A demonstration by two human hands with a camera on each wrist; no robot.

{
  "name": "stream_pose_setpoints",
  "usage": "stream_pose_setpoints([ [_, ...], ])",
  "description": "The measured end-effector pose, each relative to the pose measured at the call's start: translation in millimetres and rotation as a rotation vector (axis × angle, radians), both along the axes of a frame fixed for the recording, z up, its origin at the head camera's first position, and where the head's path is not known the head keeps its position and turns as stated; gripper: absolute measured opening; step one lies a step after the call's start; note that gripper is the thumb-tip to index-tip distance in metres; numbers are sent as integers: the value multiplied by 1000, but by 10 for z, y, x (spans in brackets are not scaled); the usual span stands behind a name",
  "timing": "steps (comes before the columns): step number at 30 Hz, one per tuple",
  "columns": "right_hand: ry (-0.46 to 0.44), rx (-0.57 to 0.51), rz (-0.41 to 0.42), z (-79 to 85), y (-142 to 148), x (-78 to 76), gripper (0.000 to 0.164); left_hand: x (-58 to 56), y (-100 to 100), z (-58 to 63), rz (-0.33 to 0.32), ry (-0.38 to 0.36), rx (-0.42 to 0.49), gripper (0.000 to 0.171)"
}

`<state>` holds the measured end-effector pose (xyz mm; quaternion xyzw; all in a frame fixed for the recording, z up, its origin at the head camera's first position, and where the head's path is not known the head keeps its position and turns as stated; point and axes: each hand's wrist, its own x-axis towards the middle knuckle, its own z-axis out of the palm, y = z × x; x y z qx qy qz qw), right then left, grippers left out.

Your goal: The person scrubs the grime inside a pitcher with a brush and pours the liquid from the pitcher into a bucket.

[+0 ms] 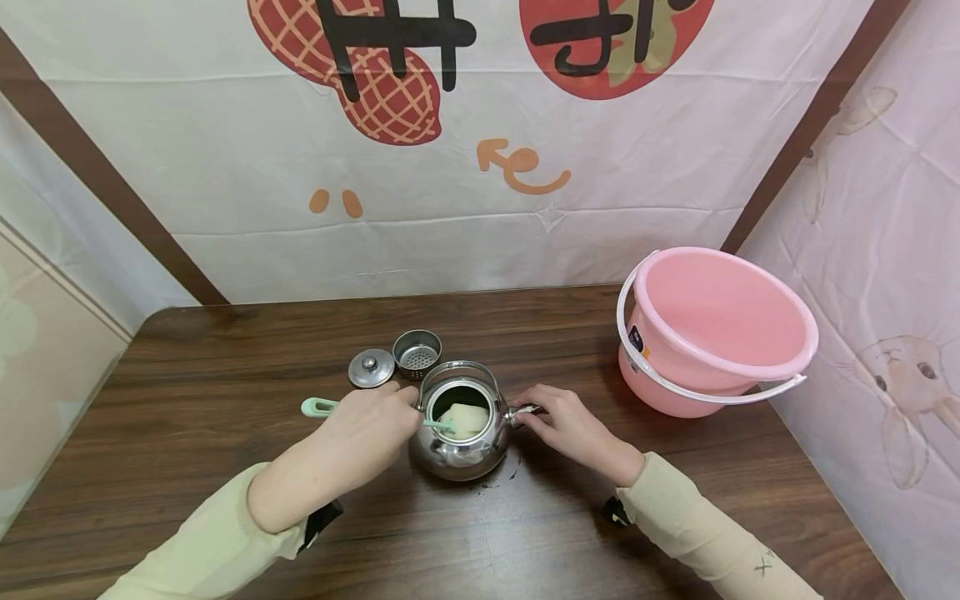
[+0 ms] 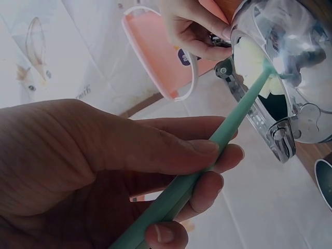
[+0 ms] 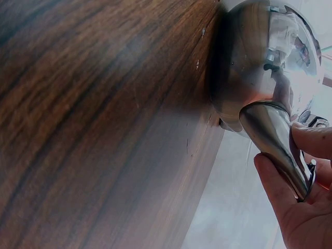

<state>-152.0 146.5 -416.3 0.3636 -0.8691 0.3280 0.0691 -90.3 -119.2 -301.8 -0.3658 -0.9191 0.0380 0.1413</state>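
Observation:
A shiny steel kettle [image 1: 457,458] stands uncovered on the table, its bail handle [image 1: 468,367] leaning to the far side. Between thumb and fingers, my left hand [image 1: 371,429] holds a sponge brush by its mint-green handle [image 2: 241,111]. The brush's pale yellow sponge head [image 1: 467,419] sits in the kettle's mouth; how far down it reaches is hidden. On the kettle's right side, my right hand [image 1: 570,427] grips the spout [image 3: 272,135], with the thumb on one side and fingers on the other in the right wrist view.
Behind the kettle to the left lie its lid [image 1: 371,367] and a small perforated metal strainer [image 1: 417,352]. A pink bucket [image 1: 675,367] with a white handle stands at the back right of the wooden table [image 1: 225,358]. Printed cloth [image 1: 450,250] hangs behind the table.

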Motion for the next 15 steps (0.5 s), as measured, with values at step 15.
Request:
stream_pose_setpoints([
  [15, 3, 6, -8, -5, 5, -7, 13, -48, 56, -49, -11, 9, 3, 22],
])
